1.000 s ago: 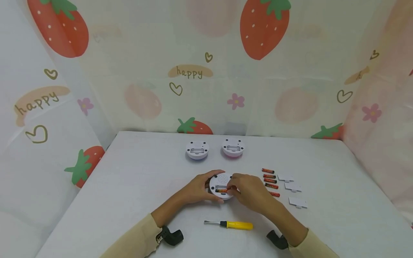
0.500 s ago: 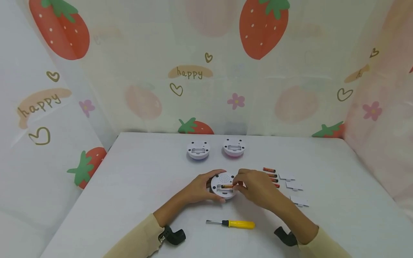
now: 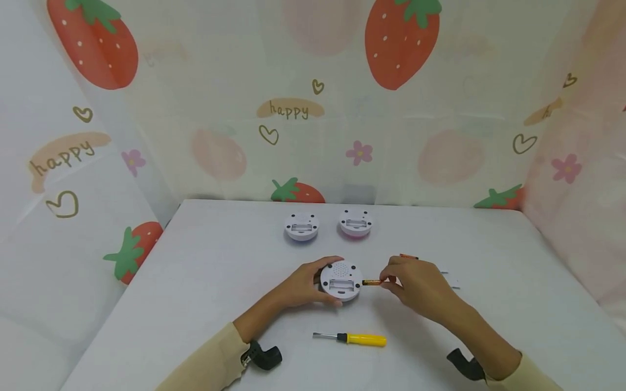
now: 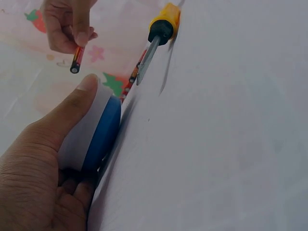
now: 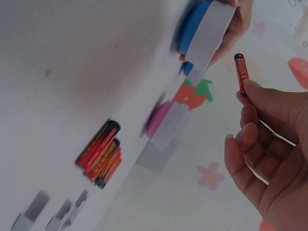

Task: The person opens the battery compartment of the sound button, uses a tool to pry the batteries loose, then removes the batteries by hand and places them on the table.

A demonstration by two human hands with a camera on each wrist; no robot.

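Observation:
In the head view my left hand (image 3: 299, 285) grips a round white device (image 3: 340, 269) by its left side, thumb along the near edge. Its underside faces up, showing speaker holes and an uncovered battery compartment with no battery in it. A blue base shows under the white part of this device (image 4: 77, 139) in the left wrist view. To its right, my right hand (image 3: 418, 285) pinches a small red-and-black battery (image 3: 370, 282) between thumb and fingertips. The free end of the battery (image 5: 240, 70) points toward the device, just past its right edge.
A screwdriver (image 3: 365, 340) with a yellow handle lies in front. Two more round devices (image 3: 301, 227) (image 3: 356, 223) sit upside down at the back. Several batteries (image 5: 98, 149) and white battery covers (image 5: 36, 207) lie to the right, partly hidden by my right hand in the head view.
The battery, lying in the compartment a second ago, has been lifted out and carried right by my right hand. My left hand keeps hold of the device.

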